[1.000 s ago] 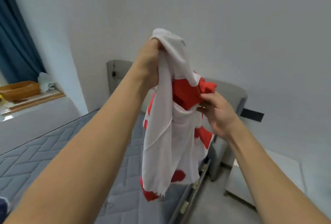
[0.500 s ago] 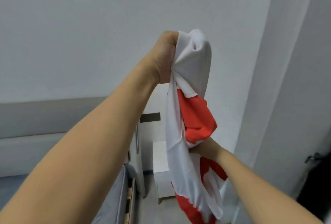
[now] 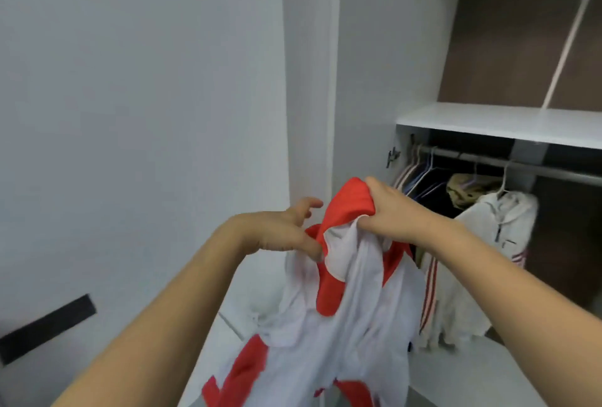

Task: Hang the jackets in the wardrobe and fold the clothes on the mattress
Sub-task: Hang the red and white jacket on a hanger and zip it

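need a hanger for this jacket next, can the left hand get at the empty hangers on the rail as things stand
Probably not at once. The left hand pinches the red and white jacket, which the right hand also grips, and the bunched jacket lies between it and the empty hangers. The wardrobe is open, so the right hand looks nearer.

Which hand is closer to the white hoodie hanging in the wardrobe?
Right. The right hand grips the jacket just beside the hanging hoodie; the left hand pinches the jacket farther off, on the wall side.
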